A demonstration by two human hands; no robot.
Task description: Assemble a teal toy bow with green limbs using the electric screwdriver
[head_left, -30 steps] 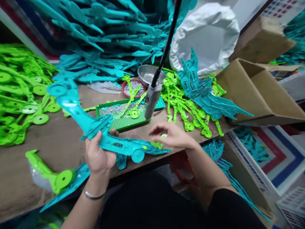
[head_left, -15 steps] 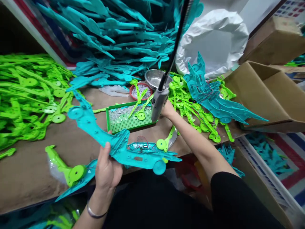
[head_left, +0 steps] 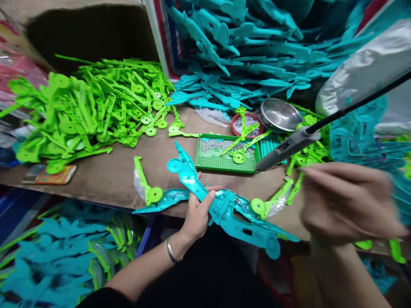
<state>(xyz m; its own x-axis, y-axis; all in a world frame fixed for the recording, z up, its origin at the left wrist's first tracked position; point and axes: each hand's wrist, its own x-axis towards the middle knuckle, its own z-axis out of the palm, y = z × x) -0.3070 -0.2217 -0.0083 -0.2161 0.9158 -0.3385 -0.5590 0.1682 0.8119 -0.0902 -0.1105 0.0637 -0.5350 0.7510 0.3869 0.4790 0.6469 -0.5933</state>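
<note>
My left hand (head_left: 197, 216) is closed around a turquoise plastic toy body shell (head_left: 239, 224). The shell is tilted, with its disc-tipped end up to the left. Behind it is another turquoise half (head_left: 173, 199) with thin red wires. Bright green limb parts with clear plastic, a left one (head_left: 154, 195) and a right one (head_left: 259, 207), sit on either side of it. My right hand (head_left: 348, 203) is raised at the right, smeared by motion, its fingers curled but unclear. Above and left of it hangs a grey electric screwdriver (head_left: 285, 147), tip over the tray's corner, apart from the hand.
A green perforated tray (head_left: 224, 167) holds small metal screws and two green parts. Behind it stand a red basket (head_left: 236, 130) and a metal bowl (head_left: 279, 113). Piles of green parts (head_left: 96, 107) and turquoise parts (head_left: 257, 55) surround the table. More finished-looking turquoise pieces (head_left: 58, 252) lie lower left.
My right hand has come off the screwdriver and moved toward me. The screwdriver now hangs slanted. My view has turned left; my left hand still holds the turquoise shell.
</note>
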